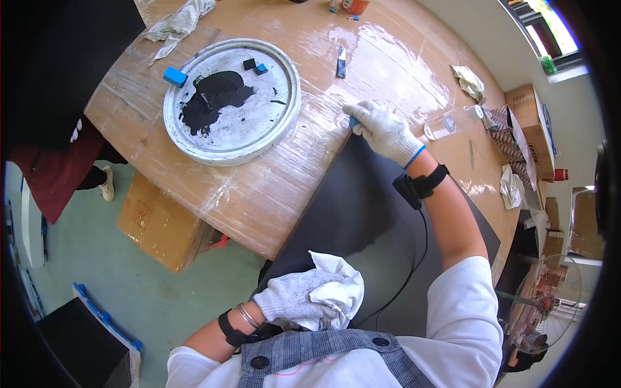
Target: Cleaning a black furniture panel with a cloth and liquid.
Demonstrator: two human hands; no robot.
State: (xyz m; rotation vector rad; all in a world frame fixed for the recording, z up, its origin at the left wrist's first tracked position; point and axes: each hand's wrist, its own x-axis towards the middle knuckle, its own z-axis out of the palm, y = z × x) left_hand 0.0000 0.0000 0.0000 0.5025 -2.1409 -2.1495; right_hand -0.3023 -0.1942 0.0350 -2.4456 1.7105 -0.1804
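My left hand (289, 297), in a speckled white knit glove, is closed round a crumpled white cloth (346, 284) close to my body. Stretched forward, my right hand (388, 131), gloved the same way, pinches a small blue block (353, 121) at the far corner of a dark flat panel (343, 200). Most of the block is hidden by the fingers. The panel lies on the table in front of me, partly under my right arm. Black paste (213, 97) is smeared inside a round white lid-like tray (292, 123) to the left, with small blue-and-black pieces (260, 69) in it.
A blue block (174, 77) rests on the tray's rim. The table (272, 187) is wrapped in clear film. A small tube (341, 63), a clear plastic bottle (446, 124) and rags (178, 26) lie about. A fan (543, 301) stands right; another person's foot (107, 183) shows left.
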